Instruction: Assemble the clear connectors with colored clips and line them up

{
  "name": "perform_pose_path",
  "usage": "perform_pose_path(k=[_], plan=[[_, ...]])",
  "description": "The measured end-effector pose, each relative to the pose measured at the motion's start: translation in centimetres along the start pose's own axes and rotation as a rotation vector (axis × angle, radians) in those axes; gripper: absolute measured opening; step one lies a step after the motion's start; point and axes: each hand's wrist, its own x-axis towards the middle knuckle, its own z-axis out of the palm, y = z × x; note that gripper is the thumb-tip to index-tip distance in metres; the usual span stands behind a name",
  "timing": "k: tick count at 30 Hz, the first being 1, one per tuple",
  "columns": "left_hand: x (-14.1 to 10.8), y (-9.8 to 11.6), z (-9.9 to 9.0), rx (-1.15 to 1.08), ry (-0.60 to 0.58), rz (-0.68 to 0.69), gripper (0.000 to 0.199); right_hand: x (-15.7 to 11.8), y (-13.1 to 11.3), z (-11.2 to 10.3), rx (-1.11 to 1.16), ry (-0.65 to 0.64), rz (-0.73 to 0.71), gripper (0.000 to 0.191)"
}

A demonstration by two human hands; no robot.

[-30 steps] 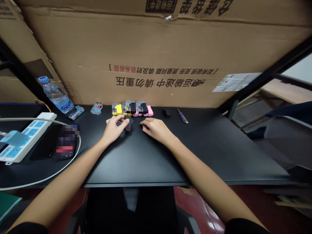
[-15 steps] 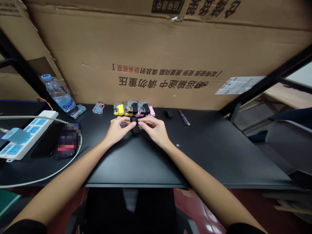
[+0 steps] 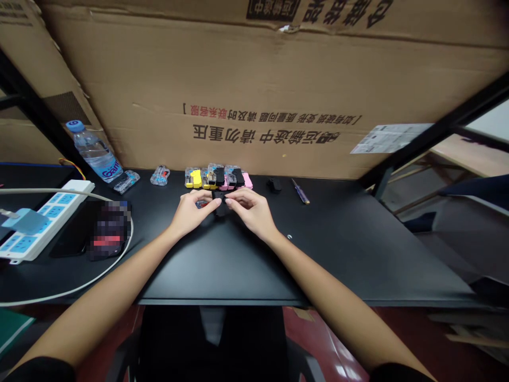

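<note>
Between my hands, just above the dark table (image 3: 238,265), is a small black plastic part (image 3: 220,206). My left hand (image 3: 194,211) is closed on its left side, thumb in front. From the right, my right hand (image 3: 253,212) pinches at the same part with thumb and index finger. A bit of something clear with red and blue shows under my left fingers, mostly hidden. Right behind my hands stands a row of small clear cases with yellow (image 3: 194,179), black (image 3: 217,175) and pink (image 3: 248,181) pieces on them.
To the right lie a loose black piece (image 3: 274,184), a screwdriver (image 3: 300,191) and a tiny white bit (image 3: 289,236). Two clear cases, one (image 3: 160,175) apart, a water bottle (image 3: 95,151), a power strip (image 3: 47,220) and a looping white cable (image 3: 132,228) occupy the left. Cardboard (image 3: 258,79) walls the back.
Almost nothing differs. Both hands keep their hold on the black plastic part, with at most a very slight shift of the fingers.
</note>
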Motion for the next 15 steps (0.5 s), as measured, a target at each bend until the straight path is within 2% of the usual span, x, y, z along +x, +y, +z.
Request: perform_pose_path(k=[3, 8, 15], plan=[[-0.02, -0.03, 0.05, 0.002, -0.003, 0.007, 0.030, -0.02, -0.26, -0.07, -0.041, 0.006, -0.037, 0.037], [-0.01, 0.10, 0.00, 0.005, -0.005, 0.016, 0.029, -0.11, -0.53, -0.12, -0.045, -0.024, -0.015, 0.034], [0.06, 0.15, -0.20, 0.082, -0.019, 0.086, 0.026, -0.11, -0.35, 0.34, -0.017, -0.012, 0.047, 0.042]])
